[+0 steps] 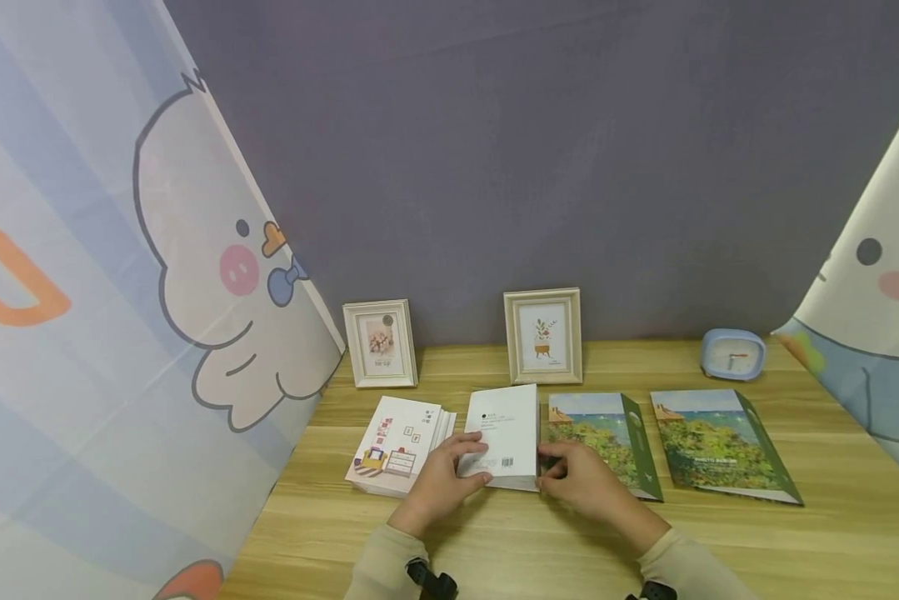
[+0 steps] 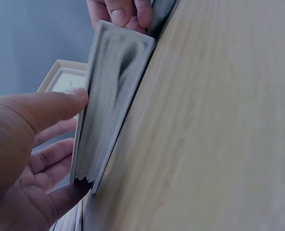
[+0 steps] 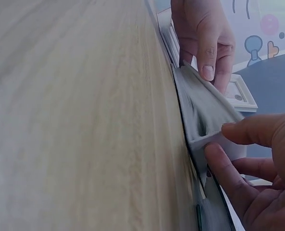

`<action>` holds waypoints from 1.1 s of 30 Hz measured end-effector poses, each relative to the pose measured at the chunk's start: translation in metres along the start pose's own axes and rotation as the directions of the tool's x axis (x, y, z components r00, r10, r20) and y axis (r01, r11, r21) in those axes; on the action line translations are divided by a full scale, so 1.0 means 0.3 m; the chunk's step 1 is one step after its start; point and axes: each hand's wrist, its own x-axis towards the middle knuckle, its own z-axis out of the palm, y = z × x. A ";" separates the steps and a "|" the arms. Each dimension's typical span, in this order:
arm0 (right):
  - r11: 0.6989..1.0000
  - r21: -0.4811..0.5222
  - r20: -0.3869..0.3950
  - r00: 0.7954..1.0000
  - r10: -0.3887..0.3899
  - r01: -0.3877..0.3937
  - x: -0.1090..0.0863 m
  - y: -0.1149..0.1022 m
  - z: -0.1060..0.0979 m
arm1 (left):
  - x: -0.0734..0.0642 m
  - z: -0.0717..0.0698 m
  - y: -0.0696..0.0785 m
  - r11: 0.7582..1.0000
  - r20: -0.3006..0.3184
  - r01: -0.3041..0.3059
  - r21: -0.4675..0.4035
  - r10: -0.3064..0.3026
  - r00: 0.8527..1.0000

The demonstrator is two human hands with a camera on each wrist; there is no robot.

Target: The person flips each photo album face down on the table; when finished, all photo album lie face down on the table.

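A thick white photo album (image 1: pixel 503 433) lies with its barcode cover upward, and its page edges (image 2: pixel 111 91) face the near side. My left hand (image 1: pixel 443 477) holds it from the left, the thumb (image 2: pixel 60 107) on the cover and a finger at the open-side corner. On the opposite side, my right hand (image 1: pixel 586 482) grips the spine near its front corner, with thumb and index finger (image 3: pixel 219 156) against it. Left of this album is a stack of white albums (image 1: pixel 397 446) with a drawn room on top. Close to my right hand lies a green landscape-covered photo album (image 1: pixel 595 425).
A second green photo album (image 1: pixel 715 442) lies farther right. Two picture frames (image 1: pixel 380 343) stand along the back, the other frame (image 1: pixel 543 336) behind the white album. A blue clock (image 1: pixel 732 354) stands at the back right of the wooden table (image 1: pixel 509 542).
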 end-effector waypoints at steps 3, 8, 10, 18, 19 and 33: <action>1.000 -0.004 0.004 1.000 0.004 -0.004 0.000 0.000 0.000 | 0.001 0.001 -0.002 1.000 -0.002 0.002 0.009 -0.002 1.000; 1.000 0.010 -0.008 1.000 0.030 -0.029 0.005 0.003 -0.001 | 0.002 0.001 -0.002 1.000 -0.007 -0.021 0.011 0.021 1.000; 0.999 0.019 -0.020 0.999 0.032 -0.032 0.008 0.007 -0.003 | 0.004 0.002 -0.005 0.999 -0.009 -0.038 0.019 0.039 0.999; 1.000 0.027 -0.030 1.000 0.000 0.001 0.015 0.016 -0.012 | 0.007 0.011 -0.016 0.998 -0.010 -0.054 0.024 0.054 0.998; 1.000 0.023 -0.031 1.000 -0.004 0.004 0.014 0.016 -0.012 | 0.009 0.013 -0.018 0.998 -0.012 -0.059 0.018 0.059 0.998; 1.000 0.006 -0.031 0.999 -0.015 0.015 0.006 0.008 -0.023 | 0.012 0.025 -0.020 0.998 -0.008 -0.037 -0.049 0.037 0.999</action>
